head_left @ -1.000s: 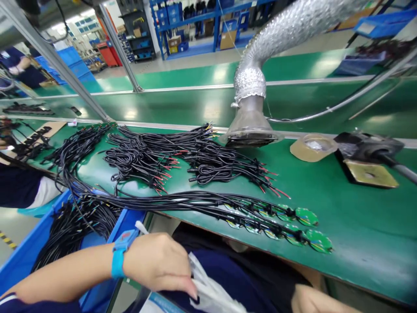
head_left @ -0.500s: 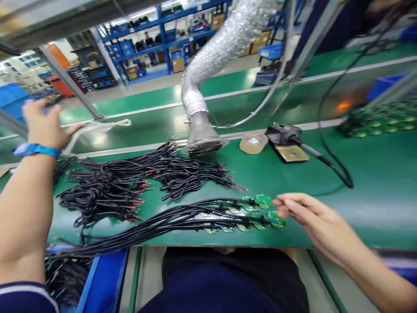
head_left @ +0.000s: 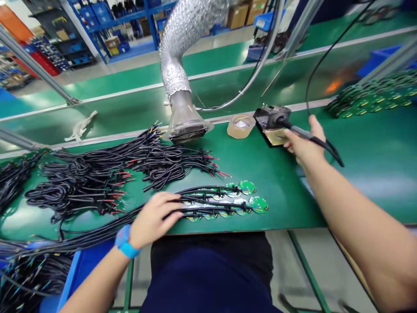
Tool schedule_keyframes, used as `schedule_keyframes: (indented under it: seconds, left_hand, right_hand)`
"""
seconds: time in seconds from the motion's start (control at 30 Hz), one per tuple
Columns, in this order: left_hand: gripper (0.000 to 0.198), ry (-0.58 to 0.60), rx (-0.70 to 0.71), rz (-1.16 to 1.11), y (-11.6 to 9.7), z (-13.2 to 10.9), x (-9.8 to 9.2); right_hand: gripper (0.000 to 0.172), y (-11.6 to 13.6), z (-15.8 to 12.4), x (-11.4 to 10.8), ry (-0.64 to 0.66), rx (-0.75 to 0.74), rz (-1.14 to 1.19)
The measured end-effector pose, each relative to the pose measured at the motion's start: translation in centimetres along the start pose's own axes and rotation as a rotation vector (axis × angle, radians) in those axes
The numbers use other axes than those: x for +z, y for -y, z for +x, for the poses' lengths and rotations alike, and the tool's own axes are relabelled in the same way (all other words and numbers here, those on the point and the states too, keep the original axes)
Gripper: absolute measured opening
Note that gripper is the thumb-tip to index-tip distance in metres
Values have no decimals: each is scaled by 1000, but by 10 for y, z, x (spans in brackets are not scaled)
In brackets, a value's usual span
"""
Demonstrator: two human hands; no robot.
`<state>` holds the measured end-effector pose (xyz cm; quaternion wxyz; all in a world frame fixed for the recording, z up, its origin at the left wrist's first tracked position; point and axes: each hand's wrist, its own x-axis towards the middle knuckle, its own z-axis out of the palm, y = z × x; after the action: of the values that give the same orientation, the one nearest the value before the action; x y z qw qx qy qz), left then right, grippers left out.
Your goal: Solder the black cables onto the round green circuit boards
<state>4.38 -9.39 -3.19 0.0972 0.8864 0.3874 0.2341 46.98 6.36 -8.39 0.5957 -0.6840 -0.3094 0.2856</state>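
At the near left, beside the edge of the green surface (head_left: 286, 187), a blue plastic bin (head_left: 94, 254) with tangled black leads (head_left: 48, 269). Just beyond, a left hand (head_left: 154, 219) with a blue wristband (head_left: 125, 243), palm down on smooth black cables (head_left: 107, 226), laid roughly left to right along the near edge. With fingers bent and slightly parted; grip or light contact, cannot tell. At the right ends of the cables, round green circuit boards (head_left: 259, 204), thin, glossy, overlapping in two rows. Farther right and beyond, a right hand (head_left: 306, 145) at the soldering iron (head_left: 301, 130), with the handle passing between parted fingers; firm closure, cannot tell. Key relation: soldering iron directly at the right hand, long axis slanting from the metal stand (head_left: 282, 114) at far left of the handle toward near right, tip hidden; left hand well apart. Before the stand, a flat yellow sponge (head_left: 276, 137). To the left, a translucent tape roll (head_left: 235, 130), then coiled, rubbery-looking cable bundles (head_left: 78, 182) with thin red ends. Beyond, a flared fume hood (head_left: 189, 121) on a crinkled foil duct (head_left: 182, 43); at far left, a limp white strip (head_left: 81, 127); at far right, stacked green boards (head_left: 374, 95).
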Motion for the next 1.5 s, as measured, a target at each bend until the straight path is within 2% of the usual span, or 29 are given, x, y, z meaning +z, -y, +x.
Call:
schedule_keyframes:
  seconds: [0.07, 0.13, 0.27, 0.37, 0.53, 0.63, 0.73, 0.8, 0.87, 0.93, 1.03, 1.13, 1.27, 1.5]
  left_hand:
    - [31, 128, 91, -7, -13, 8, 22]
    - [42, 205, 132, 55, -20, 17, 37]
    - [41, 225, 126, 205, -29, 27, 50]
    - [39, 222, 42, 241, -37, 25, 53]
    - [33, 212, -55, 186, -46, 15, 59]
    - [25, 174, -87, 210, -51, 14, 61]
    - [21, 213, -78, 230, -55, 18, 59]
    - [18, 264, -87, 224, -55, 22, 54]
    - [15, 309, -128, 216, -52, 26, 47]
    - [27, 340, -185, 212, -43, 29, 38]
    - [59, 364, -222, 187, -23, 30, 24]
    - [70, 386, -230, 148, -5, 28, 16]
    - [56, 369, -234, 149, -1, 20, 14]
    - [18, 424, -109, 258, -20, -3, 17]
  right_hand:
    - [67, -3, 8, 7, -21, -62, -70]
    - [56, -6, 8, 6, -34, -131, -121]
    - [48, -5, -12, -13, -47, -251, -148]
    - [44, -3, -43, -36, -17, -298, -87]
    - [36, -11, -110, -66, 112, -410, -5]
    - [22, -20, -149, -73, 189, -538, -78]
    - [5, -31, -174, -74, 342, -669, -204]
    - [7, -37, -181, -72, 458, -753, -275]
    - [2, -41, -183, -69, 547, -819, -324]
    - [12, -44, -183, -65, 597, -896, -397]
    - [23, -45, -184, -59, 607, -1014, -530]
    - [24, -46, -186, -54, 550, -1062, -584]
    - [31, -49, -191, -56, 553, -1044, -556]
    - [32, -54, -200, -67, 535, -965, -531]
